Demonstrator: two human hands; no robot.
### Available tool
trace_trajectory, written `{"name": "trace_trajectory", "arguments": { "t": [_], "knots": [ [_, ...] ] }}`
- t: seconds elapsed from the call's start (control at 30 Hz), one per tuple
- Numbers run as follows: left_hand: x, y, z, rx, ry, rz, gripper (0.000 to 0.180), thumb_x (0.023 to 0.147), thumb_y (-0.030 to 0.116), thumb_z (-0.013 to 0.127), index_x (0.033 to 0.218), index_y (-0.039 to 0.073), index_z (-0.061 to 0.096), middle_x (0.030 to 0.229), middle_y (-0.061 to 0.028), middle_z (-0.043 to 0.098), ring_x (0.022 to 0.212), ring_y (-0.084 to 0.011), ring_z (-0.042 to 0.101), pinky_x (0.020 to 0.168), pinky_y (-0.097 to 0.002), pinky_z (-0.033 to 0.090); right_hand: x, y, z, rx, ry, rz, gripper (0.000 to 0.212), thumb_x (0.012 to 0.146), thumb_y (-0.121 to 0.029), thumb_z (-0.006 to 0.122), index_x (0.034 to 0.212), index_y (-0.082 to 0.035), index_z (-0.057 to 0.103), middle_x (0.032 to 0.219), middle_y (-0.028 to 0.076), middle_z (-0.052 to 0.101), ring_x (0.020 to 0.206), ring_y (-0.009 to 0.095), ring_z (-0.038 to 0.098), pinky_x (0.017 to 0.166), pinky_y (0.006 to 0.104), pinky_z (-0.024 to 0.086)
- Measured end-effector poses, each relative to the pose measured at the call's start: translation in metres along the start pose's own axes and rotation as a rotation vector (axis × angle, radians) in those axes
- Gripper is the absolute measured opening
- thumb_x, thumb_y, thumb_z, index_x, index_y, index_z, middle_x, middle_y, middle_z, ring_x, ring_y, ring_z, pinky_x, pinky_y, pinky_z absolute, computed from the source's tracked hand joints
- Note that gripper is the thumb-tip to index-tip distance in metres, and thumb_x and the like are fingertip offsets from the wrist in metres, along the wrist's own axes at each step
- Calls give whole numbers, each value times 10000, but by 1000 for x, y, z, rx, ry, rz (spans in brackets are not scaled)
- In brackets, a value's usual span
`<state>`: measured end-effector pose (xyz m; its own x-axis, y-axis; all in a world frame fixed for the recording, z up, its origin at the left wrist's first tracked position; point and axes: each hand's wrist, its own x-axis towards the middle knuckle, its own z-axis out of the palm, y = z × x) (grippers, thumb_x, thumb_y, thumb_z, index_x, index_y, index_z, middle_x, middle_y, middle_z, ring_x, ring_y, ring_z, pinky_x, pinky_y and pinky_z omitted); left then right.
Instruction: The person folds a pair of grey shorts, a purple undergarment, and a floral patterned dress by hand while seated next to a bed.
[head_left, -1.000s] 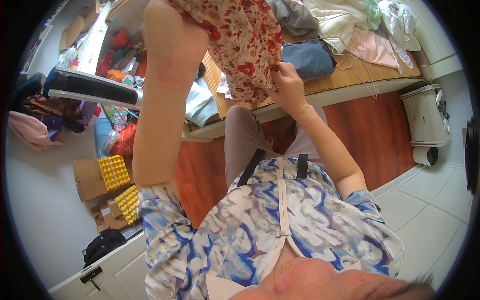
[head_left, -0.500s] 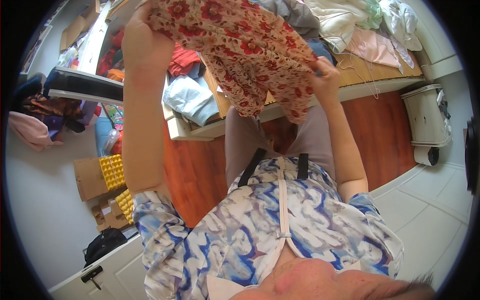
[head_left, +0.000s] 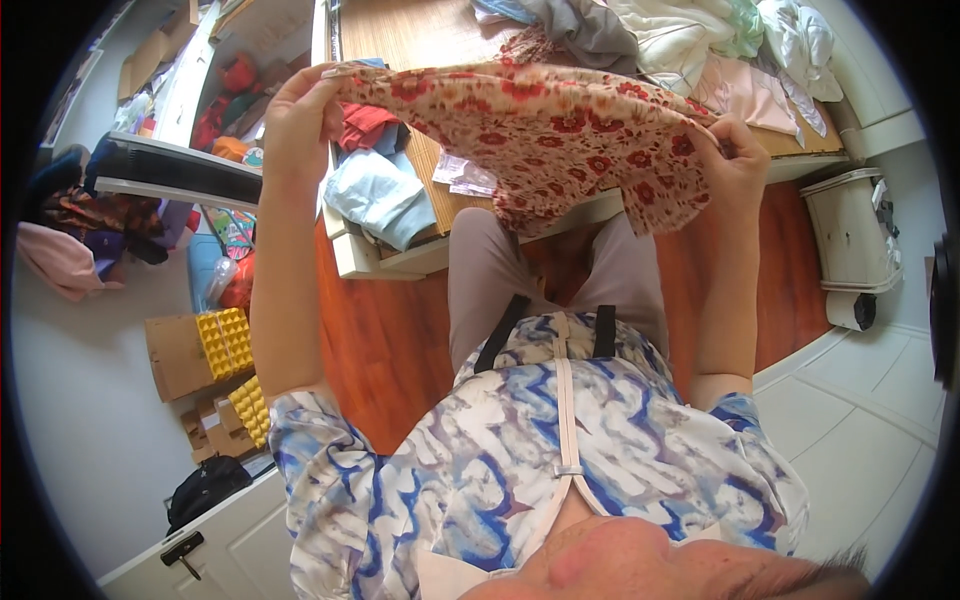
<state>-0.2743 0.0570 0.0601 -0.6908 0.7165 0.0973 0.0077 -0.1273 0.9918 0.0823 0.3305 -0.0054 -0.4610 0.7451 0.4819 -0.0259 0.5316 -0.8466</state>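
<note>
A cream garment with red flowers (head_left: pixel 560 135) is stretched between my two hands, above the edge of the bed. Its left end is pinched in my left hand (head_left: pixel 303 108), beside the open drawer unit. At the other end my right hand (head_left: pixel 732 155) grips the fabric with fingers closed. The lower part hangs in loose folds over my knees. What kind of garment it is I cannot tell. Under it lie a folded light blue cloth (head_left: pixel 385 195) and a red cloth (head_left: pixel 368 126) on the bed's wooden slat surface (head_left: pixel 420 40).
Heaped clothes, grey (head_left: pixel 592 42), white (head_left: pixel 665 35) and pink (head_left: pixel 755 95), cover the far right of the bed. A cream bin (head_left: pixel 850 230) stands at right. Egg-tray-like yellow pads (head_left: pixel 224 340), cardboard boxes (head_left: pixel 178 360) and a black bag (head_left: pixel 210 490) are at left.
My right hand has moved right and my left hand has come down nearer, spreading the floral garment wider and lower. More of the slat surface shows behind it.
</note>
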Motion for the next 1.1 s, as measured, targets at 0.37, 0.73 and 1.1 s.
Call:
{"name": "trace_trajectory", "arguments": {
  "t": [0.37, 0.73, 1.1],
  "knots": [
    [-66, -14, -24, -450, 52, -58, 232, 994, 159, 442, 1078, -11, 575, 1038, -133, 644, 1005, -235, 635, 877, -384, 530, -9, -67, -19, -214, -384, -125, 247, 716, -4, 753, 687, -8, 507, 671, 23, 461, 619, 111, 430, 554, 261, 343],
    [-153, -14, 9, -1164, -1287, 479, 318, 981, 282, 520, 1172, 66, 655, 1127, -114, 661, 937, -233, 659, 891, -466, 511, -36, -119, -64, 507, -1186, -371, 321, 692, -227, 869, 632, -71, 595, 707, 54, 593, 455, 169, 531, 376, 275, 356],
    [-232, -63, 141, -150, -1259, 263, 877, 870, 599, 590, 1458, 9, 315, 1531, -302, 190, 1416, -484, 195, 1117, -585, 184, -34, -108, -87, 225, -1404, -119, 321, 635, -193, 875, 835, -81, 652, 754, 59, 609, 567, 232, 585, 469, 301, 433]
  ]
}}
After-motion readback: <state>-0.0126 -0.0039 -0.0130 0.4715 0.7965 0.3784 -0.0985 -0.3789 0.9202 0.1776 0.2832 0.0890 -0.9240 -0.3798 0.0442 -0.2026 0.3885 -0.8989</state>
